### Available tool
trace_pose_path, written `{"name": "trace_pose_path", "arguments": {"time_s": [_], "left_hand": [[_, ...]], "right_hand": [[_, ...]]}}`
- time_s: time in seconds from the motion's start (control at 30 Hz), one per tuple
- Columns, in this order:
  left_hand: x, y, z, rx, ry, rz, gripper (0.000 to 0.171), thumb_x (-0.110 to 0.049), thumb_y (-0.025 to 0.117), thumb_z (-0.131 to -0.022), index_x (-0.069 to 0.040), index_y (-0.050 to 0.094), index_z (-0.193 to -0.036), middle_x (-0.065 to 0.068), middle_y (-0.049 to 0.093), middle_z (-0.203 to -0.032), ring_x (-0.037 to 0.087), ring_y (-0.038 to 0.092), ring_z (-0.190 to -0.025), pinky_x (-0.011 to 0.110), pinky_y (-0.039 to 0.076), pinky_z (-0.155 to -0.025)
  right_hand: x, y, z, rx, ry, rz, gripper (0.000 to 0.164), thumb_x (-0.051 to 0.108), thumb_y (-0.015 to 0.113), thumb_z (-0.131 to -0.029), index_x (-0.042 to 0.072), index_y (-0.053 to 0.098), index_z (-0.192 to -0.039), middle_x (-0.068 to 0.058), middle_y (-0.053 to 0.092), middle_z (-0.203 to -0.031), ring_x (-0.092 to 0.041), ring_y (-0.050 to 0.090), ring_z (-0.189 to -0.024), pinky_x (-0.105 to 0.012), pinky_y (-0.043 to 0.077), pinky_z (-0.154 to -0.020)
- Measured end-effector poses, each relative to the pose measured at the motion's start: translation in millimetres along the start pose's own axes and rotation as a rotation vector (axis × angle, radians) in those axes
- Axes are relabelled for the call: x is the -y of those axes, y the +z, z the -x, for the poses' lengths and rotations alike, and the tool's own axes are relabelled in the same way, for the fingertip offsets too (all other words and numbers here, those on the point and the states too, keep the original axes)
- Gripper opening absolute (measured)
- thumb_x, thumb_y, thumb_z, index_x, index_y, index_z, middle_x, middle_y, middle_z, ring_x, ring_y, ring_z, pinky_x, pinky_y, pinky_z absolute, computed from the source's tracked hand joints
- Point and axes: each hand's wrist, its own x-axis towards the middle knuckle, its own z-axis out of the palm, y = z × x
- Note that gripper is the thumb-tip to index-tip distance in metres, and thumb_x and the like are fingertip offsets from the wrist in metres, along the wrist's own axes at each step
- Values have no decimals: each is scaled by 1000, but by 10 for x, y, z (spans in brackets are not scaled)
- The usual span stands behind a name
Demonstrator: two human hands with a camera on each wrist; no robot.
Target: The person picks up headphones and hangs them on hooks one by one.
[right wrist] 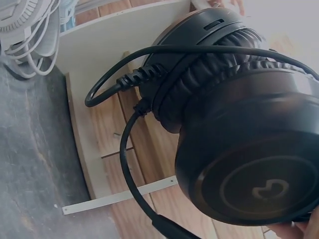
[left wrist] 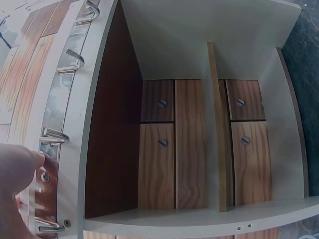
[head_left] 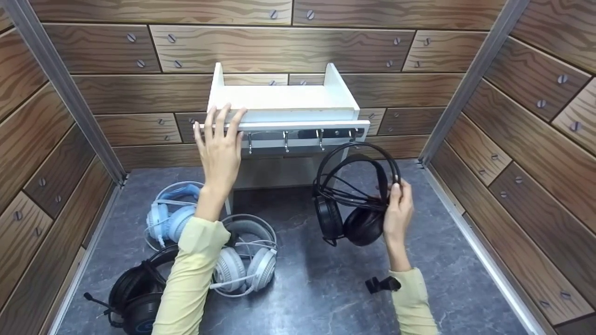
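My right hand (head_left: 398, 214) grips a black headset (head_left: 363, 225) by the right side of its headband, holding it upright at the right front of a white shelf rack (head_left: 279, 97). Its cable lies bundled across the band. Close up in the right wrist view are the ear cups of this headset (right wrist: 249, 164). Its headband top overlaps the rightmost of several metal hooks (head_left: 320, 139) on the rack's front rail. With spread, mostly straight fingers, my left hand (head_left: 219, 158) rests on the rail's left end. The left thumb (left wrist: 20, 164) lies beside a hook in the left wrist view.
On the grey floor at left lie blue headphones (head_left: 170, 216), white headphones (head_left: 247, 265) and another black headset (head_left: 139, 293) with a boom microphone. Wood-patterned walls (head_left: 279, 49) enclose the back and sides. A black strap piece (head_left: 382, 284) sits at my right cuff.
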Motion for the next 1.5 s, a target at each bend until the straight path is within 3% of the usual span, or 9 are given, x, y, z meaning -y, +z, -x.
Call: {"name": "trace_pose_path", "arguments": {"time_s": [0.2,0.3,0.4,0.57,0.8,0.97,1.17,1.33,1.5], "left_hand": [[24,13,4,-12,6,-1,48,-21,57,-102,-34,49,-148,1,42,-157,27,24,-152,58,5,-123],[26,12,7,-17,9,-2,48,-21,57,-102,-34,49,-148,1,42,-157,27,25,-152,58,6,-123],[23,12,5,-19,10,-2,49,-21,57,-102,-34,49,-148,0,42,-157,27,25,-151,58,6,-123],[17,10,0,-14,11,-20,48,-21,57,-102,-35,49,-148,-1,41,-158,27,25,-151,59,7,-123],[7,3,-13,-14,11,-5,49,-21,57,-102,-35,49,-148,-2,41,-158,26,25,-151,58,6,-123],[14,6,-6,-11,7,-12,48,-22,57,-102,-36,49,-147,-2,41,-158,26,24,-151,59,7,-123],[12,10,-3,-9,4,-2,48,-20,57,-102,-35,50,-147,-1,42,-158,26,25,-151,59,7,-123],[9,10,-6,-9,8,1,49,-20,58,-102,-36,50,-147,-1,41,-157,26,24,-151,58,7,-123],[6,-5,-7,-2,1,2,50,-19,59,-101,-36,50,-147,-1,41,-158,26,24,-152,58,6,-123]], "right_hand": [[-126,61,6,-5,-5,5,26,4,47,-105,-14,60,-118,-7,71,-89,2,62,-70,-17,46,-70],[-202,89,8,-8,-5,10,26,4,47,-105,-14,59,-120,-7,72,-89,-3,58,-74,-19,42,-72],[-272,116,4,-2,-11,-4,28,4,45,-106,-13,57,-123,-15,73,-92,-7,57,-78,-20,41,-75],[-374,152,-16,33,-27,-62,31,1,41,-106,-15,52,-130,-34,68,-103,0,64,-85,-20,46,-83],[-589,171,-107,82,-34,-99,34,1,37,-107,-11,46,-138,-26,68,-112,-4,66,-99,-20,45,-94],[-885,183,-211,132,-11,-150,36,2,33,-108,-9,43,-141,-38,63,-119,-9,67,-103,-21,46,-96],[-920,171,-277,162,16,-23,36,9,40,-109,1,49,-143,-27,64,-128,-18,62,-113,-22,42,-96],[-893,134,-337,186,-1,117,36,13,44,-109,4,53,-143,-25,65,-129,-36,60,-121,-40,44,-101],[-858,84,-372,221,30,181,37,16,47,-108,4,54,-143,-24,65,-130,-37,59,-123,-48,43,-104]]}}
